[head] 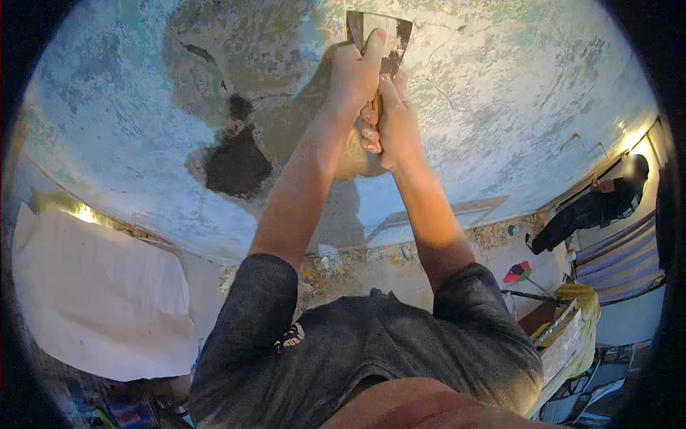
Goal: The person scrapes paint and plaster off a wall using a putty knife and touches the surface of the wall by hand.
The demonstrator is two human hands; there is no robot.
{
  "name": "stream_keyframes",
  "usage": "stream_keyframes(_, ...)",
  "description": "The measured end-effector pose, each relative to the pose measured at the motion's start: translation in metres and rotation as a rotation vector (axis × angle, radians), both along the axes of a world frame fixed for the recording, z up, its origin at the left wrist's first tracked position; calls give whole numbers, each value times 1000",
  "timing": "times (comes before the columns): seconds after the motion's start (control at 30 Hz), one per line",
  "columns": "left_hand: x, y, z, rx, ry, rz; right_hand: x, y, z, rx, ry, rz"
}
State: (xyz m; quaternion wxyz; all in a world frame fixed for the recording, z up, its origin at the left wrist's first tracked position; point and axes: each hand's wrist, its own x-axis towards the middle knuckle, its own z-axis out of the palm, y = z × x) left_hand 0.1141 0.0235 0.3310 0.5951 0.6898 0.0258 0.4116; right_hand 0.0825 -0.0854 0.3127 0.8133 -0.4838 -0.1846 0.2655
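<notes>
A wide scraper (395, 33) is raised against the wall (482, 102), its blade pointing up and partly smeared dark and pale. My right hand (397, 115) is wrapped around its handle, which is mostly hidden by the fingers. Higher up, my left hand (356, 78) grips the tool where handle meets blade, thumb laid flat on the blade. Patchy blue-white paint covers the wall around both hands, with thin cracks and worn grey areas. Left of my arms is a dark patch (236, 166) in the surface; whether it is a hole or a stain, I cannot tell.
Flakes and debris (332, 273) lie along the wall's foot. A large pale sheet (107, 295) covers something at left. At right, a person (595, 209) in dark clothes sits near the wall, by striped fabric (616, 257). A yellow cloth (587, 322) drapes nearby furniture.
</notes>
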Motion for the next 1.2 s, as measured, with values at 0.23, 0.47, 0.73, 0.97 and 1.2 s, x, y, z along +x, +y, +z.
stream_keyframes(0.23,8,5,-2,109,-40,50,0,2,-3,-4,-1,-81)
stream_keyframes(0.47,7,8,21,203,-145,71,6,8,16,94,-103,-77)
stream_keyframes(0.73,0,2,35,137,47,120,3,8,32,-68,-29,-130)
stream_keyframes(0.97,-13,-1,21,27,33,-13,-1,5,29,-143,108,-21)
stream_keyframes(1.2,6,13,-5,-48,79,-67,-6,5,7,-73,52,-61)
